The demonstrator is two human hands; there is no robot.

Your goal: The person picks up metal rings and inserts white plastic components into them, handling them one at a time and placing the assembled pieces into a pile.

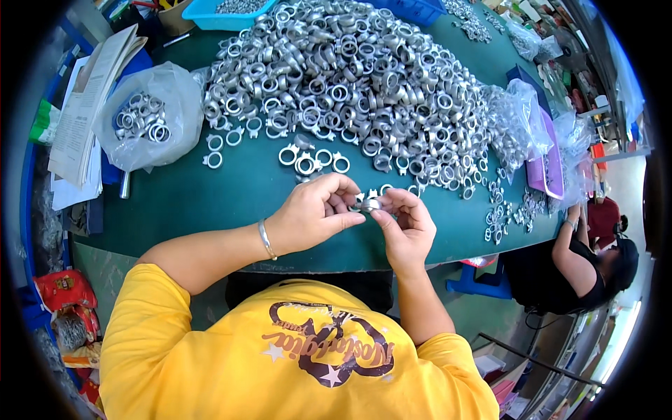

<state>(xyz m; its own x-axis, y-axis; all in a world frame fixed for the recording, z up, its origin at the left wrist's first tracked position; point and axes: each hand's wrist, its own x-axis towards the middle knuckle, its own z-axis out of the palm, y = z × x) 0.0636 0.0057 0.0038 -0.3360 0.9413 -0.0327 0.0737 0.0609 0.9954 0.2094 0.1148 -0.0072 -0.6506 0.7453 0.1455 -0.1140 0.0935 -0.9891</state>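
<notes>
Close to the table's near edge, my two hands meet over small silvery metal rings with short lugs. My right hand [406, 227] pinches a metal ring [371, 205] between thumb and fingertips. My left hand [313, 213], with a bangle on its wrist, has its fingers curled and its fingertips closed on a metal ring beside the right hand's one; the fingers partly cover it. Just beyond my hands lie a few loose rings [306, 164], and behind them rises a big heap of like rings [350, 77].
A clear plastic bag [178, 105] with rings stands left, beside stacked papers [91, 105]. Blue trays [217, 21] sit at the back. Right are a purple basket [553, 157], plastic bags [525, 119] and small ring groups [497, 217]. Another person [574, 259] sits at the far right.
</notes>
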